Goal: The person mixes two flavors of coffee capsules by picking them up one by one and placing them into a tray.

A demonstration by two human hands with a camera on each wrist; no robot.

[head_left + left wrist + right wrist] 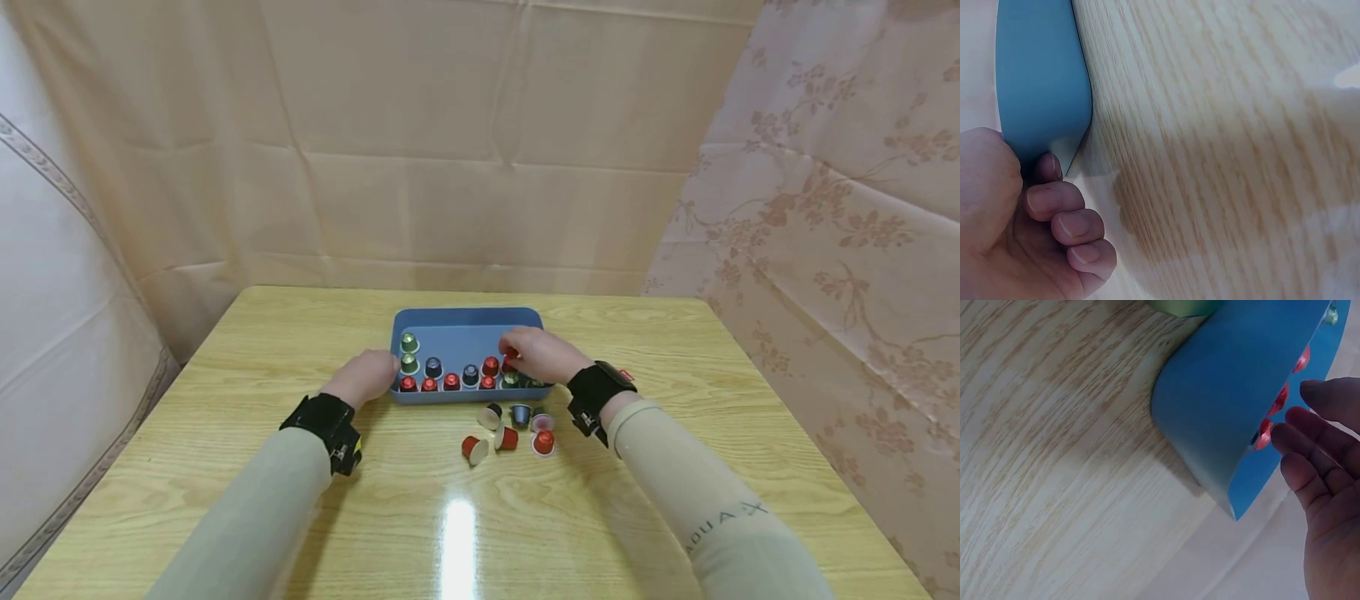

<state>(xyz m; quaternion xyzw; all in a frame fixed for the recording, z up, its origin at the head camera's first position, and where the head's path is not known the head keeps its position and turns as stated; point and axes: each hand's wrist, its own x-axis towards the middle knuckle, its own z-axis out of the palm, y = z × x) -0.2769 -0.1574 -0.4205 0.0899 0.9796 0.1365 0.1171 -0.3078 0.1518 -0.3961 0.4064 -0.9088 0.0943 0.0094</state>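
A blue tray (450, 397) holds several coffee capsules, red ones (451, 382) among them, along its near side. Two green capsules (408, 342) line its left side. My left hand (363, 379) grips the tray's left end; in the left wrist view its curled fingers (1054, 199) lie at the tray corner, thumb by the rim. Over the tray's right part is my right hand (547, 354), its fingertips beside a red capsule (510, 362) that it partly hides. In the right wrist view, thumb and fingers stand apart near the red capsule (1264, 434); whether they touch it I cannot tell.
In front of the tray several loose capsules lie on the wooden table (360, 517): a red one (543, 442) upright, a dark blue one (521, 415) and others tipped over. Beige cloth (465, 167) hangs behind the table, floral cloth (840, 208) at the right.
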